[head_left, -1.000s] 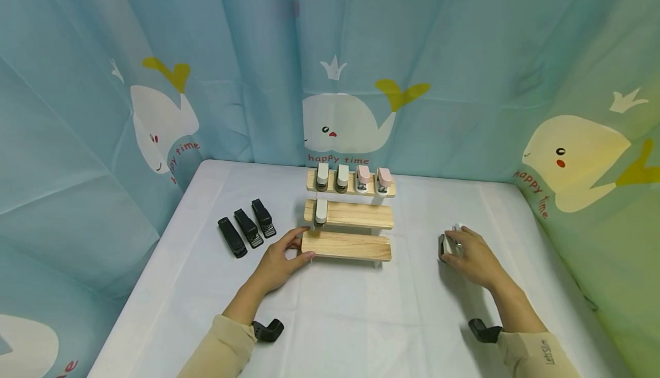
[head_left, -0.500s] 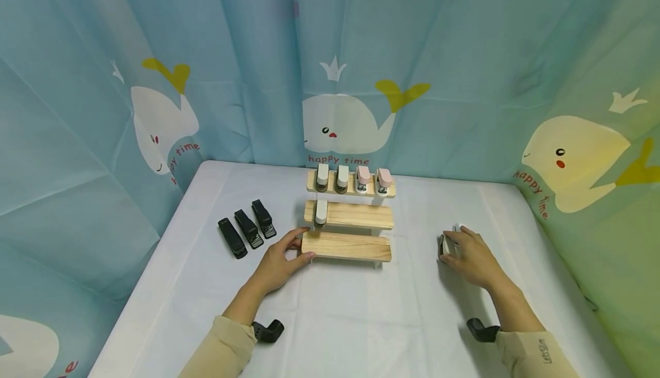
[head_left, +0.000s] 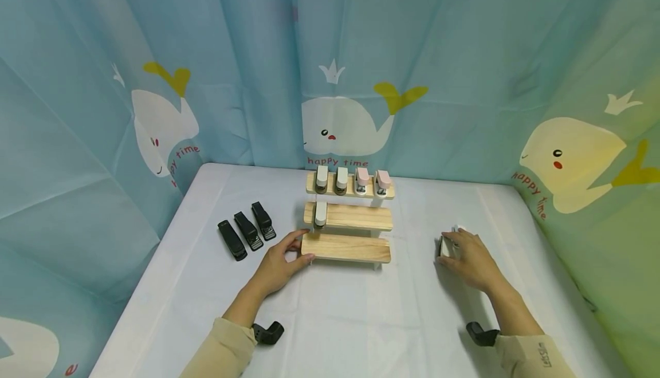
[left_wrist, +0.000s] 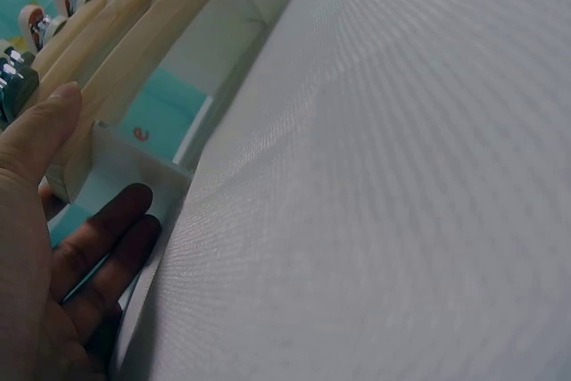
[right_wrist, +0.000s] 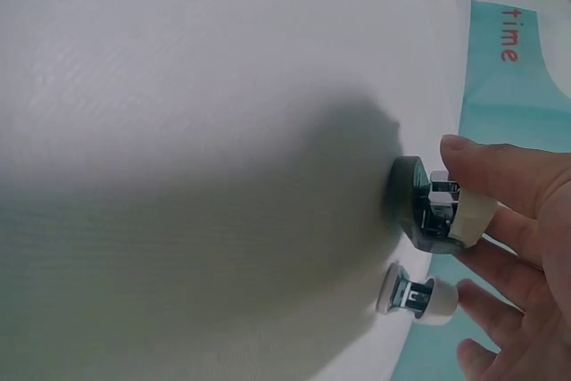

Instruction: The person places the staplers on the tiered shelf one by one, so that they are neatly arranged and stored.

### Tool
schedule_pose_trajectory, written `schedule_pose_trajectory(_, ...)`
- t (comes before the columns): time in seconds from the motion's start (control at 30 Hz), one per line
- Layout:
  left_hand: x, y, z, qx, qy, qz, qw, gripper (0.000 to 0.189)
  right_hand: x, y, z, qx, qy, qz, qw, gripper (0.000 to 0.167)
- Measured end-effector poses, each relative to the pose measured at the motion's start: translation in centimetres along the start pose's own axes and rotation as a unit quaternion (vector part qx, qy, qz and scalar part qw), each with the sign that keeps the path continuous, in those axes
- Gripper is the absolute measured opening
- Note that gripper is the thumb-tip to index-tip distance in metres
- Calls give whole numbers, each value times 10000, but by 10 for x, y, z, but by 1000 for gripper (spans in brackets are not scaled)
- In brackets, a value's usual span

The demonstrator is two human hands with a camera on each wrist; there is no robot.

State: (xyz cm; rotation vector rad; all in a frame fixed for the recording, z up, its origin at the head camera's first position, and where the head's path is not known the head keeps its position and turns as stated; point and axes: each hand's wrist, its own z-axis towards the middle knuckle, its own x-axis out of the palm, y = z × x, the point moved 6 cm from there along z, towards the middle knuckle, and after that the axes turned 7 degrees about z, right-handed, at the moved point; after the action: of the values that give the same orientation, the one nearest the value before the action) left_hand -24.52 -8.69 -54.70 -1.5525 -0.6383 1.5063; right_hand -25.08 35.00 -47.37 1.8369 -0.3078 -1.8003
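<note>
A three-tier wooden display stand (head_left: 346, 247) with white supports stands mid-table. My left hand (head_left: 275, 264) holds the left end of its lowest tier, the thumb at the front corner and the index finger at the back. In the left wrist view, the other fingers (left_wrist: 103, 252) sit below the plank. On the right, a small white stapler with a dark base (right_wrist: 437, 211) stands on the table, pinched between the thumb and fingers of my right hand (head_left: 473, 259). A second stapler, white-topped with a pale base (right_wrist: 415, 296), stands near the fingertips, mostly hidden in the head view.
The top tier carries two white staplers (head_left: 341, 180) and two pink ones (head_left: 362, 180). One white stapler (head_left: 321, 213) stands at the left of the middle tier. Three black staplers (head_left: 248, 231) lie on the table at left. A whale-print curtain (head_left: 258, 80) hangs behind the table.
Little differs. My right hand and the white stapler have shifted very slightly left, while my left hand stays on the stand. The head view has tilted a touch.
</note>
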Motion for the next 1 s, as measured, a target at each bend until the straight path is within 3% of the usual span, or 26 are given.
schedule_pose_trajectory(0.6,0,1,-1,14,-3,-44,10000,64,-1,17,-3,219,-12,589,9980,69)
schedule_pose_trajectory(1.0,0,0,-1,47,-26,-75,10000,64,-2,32,-3,-217,-260,671,9972,65)
